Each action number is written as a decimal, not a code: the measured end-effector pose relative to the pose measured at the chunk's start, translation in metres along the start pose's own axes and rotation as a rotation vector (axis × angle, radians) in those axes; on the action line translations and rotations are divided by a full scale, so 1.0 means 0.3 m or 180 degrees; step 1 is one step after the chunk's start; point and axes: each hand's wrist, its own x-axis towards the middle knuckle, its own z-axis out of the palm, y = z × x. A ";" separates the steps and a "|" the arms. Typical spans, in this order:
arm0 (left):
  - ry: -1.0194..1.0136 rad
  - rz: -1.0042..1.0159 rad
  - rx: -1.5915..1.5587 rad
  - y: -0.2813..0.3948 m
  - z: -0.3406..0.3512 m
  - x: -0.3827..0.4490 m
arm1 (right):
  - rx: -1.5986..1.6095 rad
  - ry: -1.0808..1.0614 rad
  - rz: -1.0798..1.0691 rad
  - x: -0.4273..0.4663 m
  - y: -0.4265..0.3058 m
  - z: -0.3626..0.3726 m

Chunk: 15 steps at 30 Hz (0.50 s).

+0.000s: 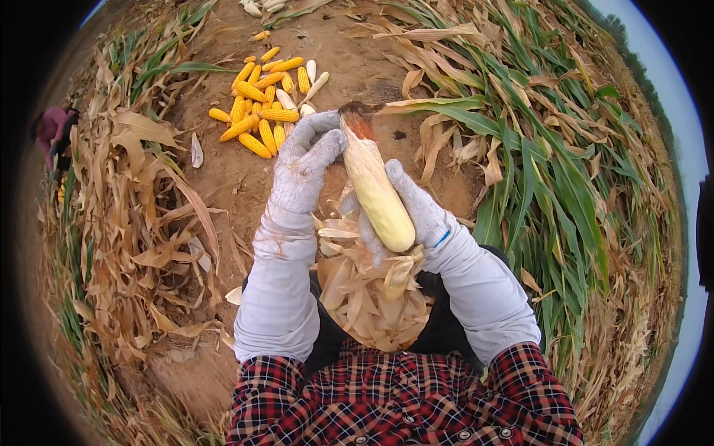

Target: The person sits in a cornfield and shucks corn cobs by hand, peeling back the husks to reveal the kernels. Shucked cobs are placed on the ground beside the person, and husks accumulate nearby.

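Observation:
A corn ear in its pale husk (379,195) is held between my two gloved hands, tilted with its dark silk tip (360,111) pointing away from me. My left hand (312,148) pinches the husk near that tip, thumb against its side; strands of silk cling to the glove and sleeve. My right hand (410,200) cradles the thick lower end, fingers beneath and thumb along the right side. A heap of stripped husks (368,301) lies below, between my legs. Beyond my left hand, several bare yellow corn ears (259,106) are piled on the soil.
Cut green and dry corn stalks (535,145) lie along the right. Dry leaves and stalks (139,223) form a row on the left. Brown soil (346,56) stretches ahead, with pale husked ears (265,6) at the top. Another person (54,136) is at the far left.

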 end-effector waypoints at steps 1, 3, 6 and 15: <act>-0.0071 -0.0014 0.0077 0.011 -0.006 0.002 | -0.0053 -0.0003 -0.0004 0.017 0.013 -0.012; -0.0049 -0.0046 0.0147 0.012 -0.020 0.004 | -0.0221 0.0397 -0.0128 0.076 0.043 -0.026; 0.0140 -0.0104 0.0115 0.006 -0.036 0.005 | -0.0551 0.0350 -0.0163 0.108 0.042 -0.032; 0.0181 -0.0496 -0.0317 0.004 -0.076 0.035 | -0.1093 0.0390 -0.0087 0.107 -0.006 -0.042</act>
